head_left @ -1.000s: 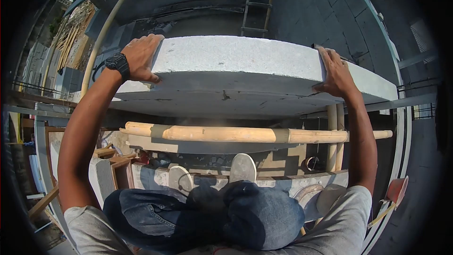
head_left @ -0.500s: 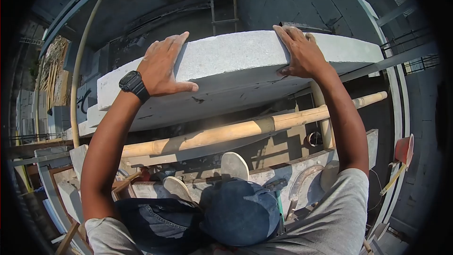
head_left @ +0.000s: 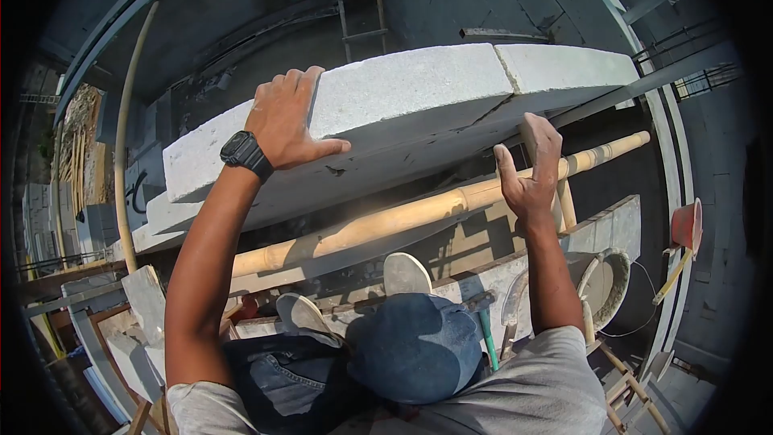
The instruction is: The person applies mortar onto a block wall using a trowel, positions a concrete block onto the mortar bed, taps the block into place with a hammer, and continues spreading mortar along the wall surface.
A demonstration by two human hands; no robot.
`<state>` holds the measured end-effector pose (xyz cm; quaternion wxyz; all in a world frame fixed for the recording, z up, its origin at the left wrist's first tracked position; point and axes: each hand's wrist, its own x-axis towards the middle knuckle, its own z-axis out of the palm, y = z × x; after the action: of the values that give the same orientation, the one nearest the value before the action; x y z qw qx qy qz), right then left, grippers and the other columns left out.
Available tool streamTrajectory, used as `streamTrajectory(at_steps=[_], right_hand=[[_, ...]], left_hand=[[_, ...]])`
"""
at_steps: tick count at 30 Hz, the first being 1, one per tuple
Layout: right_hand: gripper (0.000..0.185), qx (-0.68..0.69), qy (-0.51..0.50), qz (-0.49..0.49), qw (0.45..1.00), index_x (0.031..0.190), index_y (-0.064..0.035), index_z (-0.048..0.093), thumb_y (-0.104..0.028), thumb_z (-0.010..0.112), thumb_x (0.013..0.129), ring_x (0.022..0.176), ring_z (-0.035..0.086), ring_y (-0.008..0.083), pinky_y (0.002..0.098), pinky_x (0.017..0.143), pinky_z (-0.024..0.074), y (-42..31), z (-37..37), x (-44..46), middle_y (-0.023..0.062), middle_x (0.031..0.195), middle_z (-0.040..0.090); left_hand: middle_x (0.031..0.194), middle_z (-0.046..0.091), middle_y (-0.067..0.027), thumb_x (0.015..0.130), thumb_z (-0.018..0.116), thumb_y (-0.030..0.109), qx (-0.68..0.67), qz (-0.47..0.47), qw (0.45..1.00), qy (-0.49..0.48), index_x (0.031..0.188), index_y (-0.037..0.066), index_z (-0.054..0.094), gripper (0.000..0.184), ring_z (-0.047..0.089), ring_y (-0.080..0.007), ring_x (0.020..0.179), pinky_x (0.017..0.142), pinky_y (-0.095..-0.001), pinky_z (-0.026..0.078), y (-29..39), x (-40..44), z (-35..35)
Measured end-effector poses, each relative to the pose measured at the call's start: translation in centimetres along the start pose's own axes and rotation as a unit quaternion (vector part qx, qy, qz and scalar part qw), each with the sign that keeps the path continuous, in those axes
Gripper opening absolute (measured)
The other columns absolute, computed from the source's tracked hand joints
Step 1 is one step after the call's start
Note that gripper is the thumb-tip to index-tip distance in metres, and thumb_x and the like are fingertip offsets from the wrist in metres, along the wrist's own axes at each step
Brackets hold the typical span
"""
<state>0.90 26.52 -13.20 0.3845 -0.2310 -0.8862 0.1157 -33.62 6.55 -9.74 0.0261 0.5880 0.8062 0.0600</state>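
Observation:
A long white building block (head_left: 419, 89) lies along the top of a wall. At its right end it meets another white block (head_left: 576, 68), with a narrow joint between them. My left hand (head_left: 286, 121) grips the long block near its left part, fingers over the top and thumb against the near face. My right hand (head_left: 533, 173) is off the blocks, in front of the wall's near face and above a bamboo pole (head_left: 362, 229). Its thumb and fingers are apart with nothing between them.
I stand on a raised platform with a plank (head_left: 616, 229) along it. Near my legs are a green-handled hammer (head_left: 488, 334) and a mortar-stained bucket (head_left: 605, 286). A red container (head_left: 687, 224) stands at the right. Beyond the wall, a ladder (head_left: 360, 35) leans down below.
My right hand has let go of the top of the wall and come down toward me, showing the joint between the blocks. My left hand stays on the long block.

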Motion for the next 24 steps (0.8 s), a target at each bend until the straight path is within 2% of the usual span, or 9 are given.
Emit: streamTrajectory(at_steps=[2, 4, 6, 7, 10, 15, 16, 19, 24], right_hand=[[0.045, 0.072, -0.017, 0.170, 0.983, 0.129, 0.0009, 0.062, -0.008, 0.079, 0.089, 0.104, 0.062, 0.0351, 0.0431, 0.092, 0.0515, -1.1, -0.8, -9.2, 0.0187, 0.117, 0.062], [0.032, -0.011, -0.110, 0.261, 0.959, 0.116, 0.0027, 0.062, -0.011, 0.076, 0.091, 0.092, 0.061, 0.0324, 0.0421, 0.080, 0.0507, -1.7, -2.3, -18.9, 0.0180, 0.102, 0.059], [0.043, -0.082, -0.230, 0.418, 0.875, 0.116, 0.0024, 0.060, -0.023, 0.080, 0.087, 0.100, 0.059, 0.0376, 0.0464, 0.088, 0.0487, -1.7, -4.8, -29.2, 0.0213, 0.105, 0.058], [0.047, -0.152, -0.243, 0.380, 0.879, 0.116, 0.0020, 0.059, -0.026, 0.080, 0.085, 0.103, 0.060, 0.0422, 0.0482, 0.093, 0.0491, -2.1, -6.2, -33.8, 0.0233, 0.109, 0.059], [0.060, -0.208, -0.397, 0.495, 0.744, 0.123, 0.0024, 0.059, -0.038, 0.078, 0.083, 0.123, 0.057, 0.0462, 0.0504, 0.106, 0.0474, -4.0, -9.6, -39.7, 0.0293, 0.124, 0.059], [0.054, -0.146, -0.564, 0.482, 0.654, 0.127, -0.0026, 0.062, -0.035, 0.070, 0.085, 0.109, 0.069, 0.0457, 0.0521, 0.098, 0.0550, -1.0, -9.1, -44.7, 0.0268, 0.117, 0.068], [0.046, -0.162, -0.543, 0.461, 0.683, 0.119, -0.0009, 0.064, -0.033, 0.068, 0.086, 0.098, 0.071, 0.0462, 0.0537, 0.091, 0.0565, -1.5, -9.0, -43.5, 0.0267, 0.102, 0.071], [0.045, -0.071, -0.415, 0.446, 0.790, 0.117, 0.0014, 0.065, -0.034, 0.067, 0.088, 0.096, 0.071, 0.0480, 0.0542, 0.087, 0.0558, -0.2, -10.6, -46.2, 0.0275, 0.097, 0.072], [0.041, -0.054, -0.399, 0.502, 0.765, 0.095, 0.0038, 0.066, -0.035, 0.071, 0.084, 0.090, 0.069, 0.0478, 0.0503, 0.082, 0.0546, -1.1, -11.0, -32.7, 0.0292, 0.092, 0.070]], left_hand=[[0.118, 0.061, -0.0228, 0.064, 0.078, 0.083, -0.005, 0.013, 1.000, 0.009, 0.143, -0.003, 0.051, 0.120, 0.058, -0.0370, 0.108, 0.097, -0.0491, 0.044, -0.3, 0.4, 0.0], [0.111, 0.063, -0.0217, 0.063, 0.081, 0.078, -0.011, 0.034, 0.999, 0.033, 0.137, -0.005, 0.054, 0.114, 0.060, -0.0349, 0.100, 0.093, -0.0474, 0.046, -0.6, 0.7, 0.5], [0.109, 0.063, -0.0216, 0.062, 0.082, 0.077, -0.017, 0.047, 0.998, 0.038, 0.133, -0.006, 0.056, 0.112, 0.059, -0.0346, 0.098, 0.091, -0.0466, 0.047, -0.6, 1.0, 0.6], [0.108, 0.063, -0.0216, 0.062, 0.082, 0.076, -0.019, 0.052, 0.998, 0.040, 0.131, -0.006, 0.056, 0.111, 0.059, -0.0345, 0.097, 0.091, -0.0462, 0.047, -0.7, 1.0, 0.5], [0.120, 0.064, -0.0242, 0.062, 0.080, 0.077, -0.041, 0.025, 0.998, -0.029, 0.142, -0.005, 0.052, 0.117, 0.061, -0.0379, 0.110, 0.097, -0.0479, 0.046, -0.9, 1.2, -0.3], [0.118, 0.065, -0.0232, 0.059, 0.086, 0.066, -0.053, 0.028, 0.998, -0.035, 0.138, -0.005, 0.054, 0.110, 0.063, -0.0379, 0.107, 0.097, -0.0465, 0.048, -1.3, 1.3, -0.4], [0.117, 0.066, -0.0229, 0.058, 0.086, 0.065, -0.052, 0.027, 0.997, -0.043, 0.137, -0.004, 0.055, 0.110, 0.064, -0.0380, 0.106, 0.097, -0.0463, 0.048, -1.3, 1.4, -0.7], [0.115, 0.066, -0.0220, 0.057, 0.086, 0.065, -0.042, 0.031, 0.998, -0.045, 0.134, -0.004, 0.056, 0.108, 0.064, -0.0375, 0.104, 0.096, -0.0454, 0.049, -1.4, 1.3, -0.7], [0.109, 0.065, -0.0200, 0.057, 0.083, 0.059, -0.058, 0.049, 0.997, -0.026, 0.133, -0.005, 0.055, 0.103, 0.062, -0.0346, 0.098, 0.090, -0.0443, 0.049, -1.9, 1.2, -0.1]])
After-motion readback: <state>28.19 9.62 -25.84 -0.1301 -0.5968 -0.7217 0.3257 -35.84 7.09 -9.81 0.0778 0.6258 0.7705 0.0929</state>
